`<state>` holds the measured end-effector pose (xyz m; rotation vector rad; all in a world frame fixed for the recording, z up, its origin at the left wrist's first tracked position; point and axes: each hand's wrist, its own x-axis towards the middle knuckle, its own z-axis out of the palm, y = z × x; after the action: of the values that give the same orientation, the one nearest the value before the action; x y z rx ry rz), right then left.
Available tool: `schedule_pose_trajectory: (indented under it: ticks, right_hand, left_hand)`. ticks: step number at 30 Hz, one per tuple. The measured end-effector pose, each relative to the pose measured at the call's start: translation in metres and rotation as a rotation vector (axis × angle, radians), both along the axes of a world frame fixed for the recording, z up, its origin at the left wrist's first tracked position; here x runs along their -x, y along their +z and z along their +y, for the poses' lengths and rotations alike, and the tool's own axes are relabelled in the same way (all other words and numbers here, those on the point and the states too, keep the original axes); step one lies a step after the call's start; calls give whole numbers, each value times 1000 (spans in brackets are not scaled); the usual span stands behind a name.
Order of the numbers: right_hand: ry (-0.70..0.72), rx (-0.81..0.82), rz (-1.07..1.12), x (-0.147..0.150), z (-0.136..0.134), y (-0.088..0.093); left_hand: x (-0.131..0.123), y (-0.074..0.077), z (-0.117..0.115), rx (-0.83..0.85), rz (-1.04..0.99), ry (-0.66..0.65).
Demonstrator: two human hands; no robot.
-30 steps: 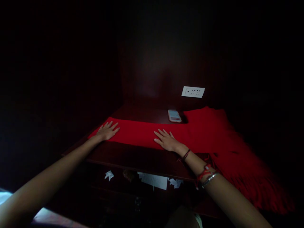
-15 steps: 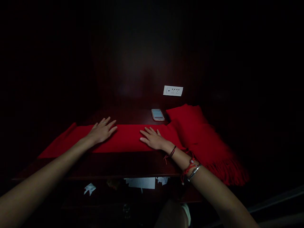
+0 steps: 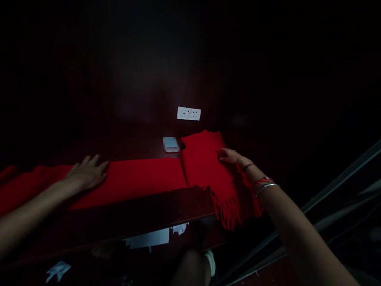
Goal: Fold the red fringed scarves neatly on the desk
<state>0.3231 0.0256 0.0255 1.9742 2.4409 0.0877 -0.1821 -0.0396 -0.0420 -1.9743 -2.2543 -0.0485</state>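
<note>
A long red fringed scarf (image 3: 139, 179) lies spread along a dark wooden table (image 3: 143, 210). My left hand (image 3: 86, 172) rests flat on its left part, fingers stretched out. My right hand (image 3: 233, 157) lies on the folded right end (image 3: 205, 163), fingers reaching over the cloth. The fringe (image 3: 230, 208) hangs over the table's front edge. My right wrist carries red and dark cord bracelets and a metal bangle.
A small blurred box (image 3: 170, 144) sits on the table behind the scarf. A white socket plate (image 3: 188, 113) is on the dark back wall. White papers (image 3: 147, 239) lie on a shelf under the table. The room is very dark.
The scarf has slid left along the table, its right end now folded on the tabletop. My right hand moved from the scarf's middle to that right end. The left hand stayed flat.
</note>
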Motion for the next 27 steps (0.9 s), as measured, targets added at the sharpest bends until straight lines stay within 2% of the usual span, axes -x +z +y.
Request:
schedule_pose_trajectory:
  ticks: [2, 4, 5, 7, 10, 15, 21, 27]
  right_hand:
    - [35, 50, -20, 5, 8, 2]
    - [59, 96, -44, 10, 17, 5]
    - [68, 113, -55, 11, 21, 7]
    - [80, 138, -73, 12, 27, 9]
    - [88, 184, -103, 10, 34, 12]
    - [72, 233, -201, 8, 40, 21]
    - [86, 155, -307, 1, 38, 58]
    - [121, 85, -430, 8, 32, 95]
  left_hand:
    - [-51, 11, 6, 10, 1, -144]
    - [-96, 13, 10, 37, -80, -307]
    - [-113, 11, 11, 53, -105, -352]
    - [-131, 4, 12, 116, -127, -358]
    - [-127, -4, 11, 173, -127, -321]
    - [-100, -4, 8, 213, -111, -296]
    - [-73, -7, 10, 223, -100, -263]
    - [-65, -7, 7, 214, -98, -329]
